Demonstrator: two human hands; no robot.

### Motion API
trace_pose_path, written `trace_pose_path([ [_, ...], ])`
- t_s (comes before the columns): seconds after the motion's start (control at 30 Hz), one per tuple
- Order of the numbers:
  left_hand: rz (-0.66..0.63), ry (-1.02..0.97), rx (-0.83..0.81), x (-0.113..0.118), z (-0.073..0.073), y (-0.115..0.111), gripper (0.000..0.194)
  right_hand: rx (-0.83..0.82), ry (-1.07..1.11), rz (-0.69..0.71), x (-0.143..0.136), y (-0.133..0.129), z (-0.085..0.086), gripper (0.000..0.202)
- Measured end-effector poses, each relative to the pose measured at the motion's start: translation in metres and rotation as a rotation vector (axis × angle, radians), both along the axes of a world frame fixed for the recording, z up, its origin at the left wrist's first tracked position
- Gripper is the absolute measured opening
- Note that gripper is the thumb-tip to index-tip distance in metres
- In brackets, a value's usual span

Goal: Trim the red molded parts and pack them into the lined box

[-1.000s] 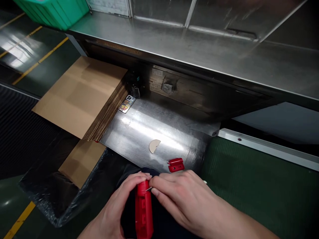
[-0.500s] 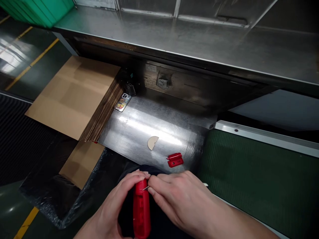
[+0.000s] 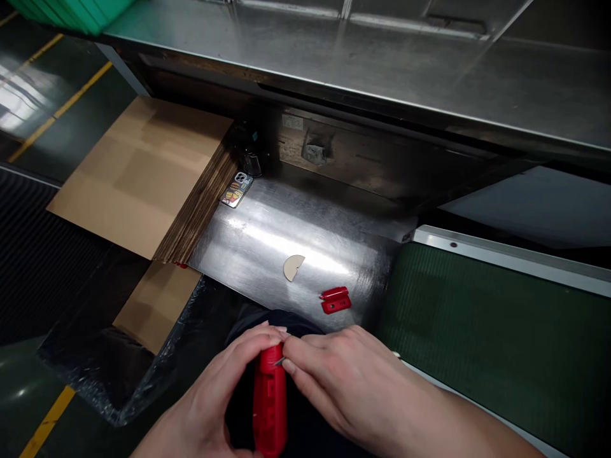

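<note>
My left hand [image 3: 217, 388] grips a long red plastic housing [image 3: 270, 407], fingers over its top end and thumb near its lower end. The housing stands lengthwise before me, with recesses along its face. Pinched in my right hand [image 3: 334, 375] is a thin metal blade [image 3: 279, 361], whose tip touches the housing near its top. The rest of that tool is hidden inside the fist. Beyond my hands, two small red plastic pieces [image 3: 336, 301] lie together on the metal table [image 3: 248, 254], with a beige half-disc [image 3: 293, 268] to their left.
A stack of flat cardboard sheets [image 3: 138, 175] stands at the left, a phone [image 3: 236, 189] beside it. The green conveyor belt [image 3: 496, 343] runs along the right. A steel shelf [image 3: 334, 63] crosses the back; a green crate [image 3: 71, 13] sits top left.
The view has shifted slightly, so the table and its things appear a little higher. Both hands keep their hold, and the blade stays against the top of the red housing.
</note>
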State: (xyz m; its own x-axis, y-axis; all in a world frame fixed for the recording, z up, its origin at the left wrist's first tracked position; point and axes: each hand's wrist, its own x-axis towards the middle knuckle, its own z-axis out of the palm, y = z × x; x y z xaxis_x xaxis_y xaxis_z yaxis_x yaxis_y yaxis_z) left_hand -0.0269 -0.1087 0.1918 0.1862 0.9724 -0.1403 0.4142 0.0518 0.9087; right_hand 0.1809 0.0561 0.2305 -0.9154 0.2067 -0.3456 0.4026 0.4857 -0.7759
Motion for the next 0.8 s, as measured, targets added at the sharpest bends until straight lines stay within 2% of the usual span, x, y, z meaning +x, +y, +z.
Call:
trace_pose_path([
  [0.8, -0.034, 0.030, 0.013, -0.005, -0.001, 0.005, 0.114, -0.055, 0.012, 0.035, -0.006, 0.015, 0.002, 0.026],
])
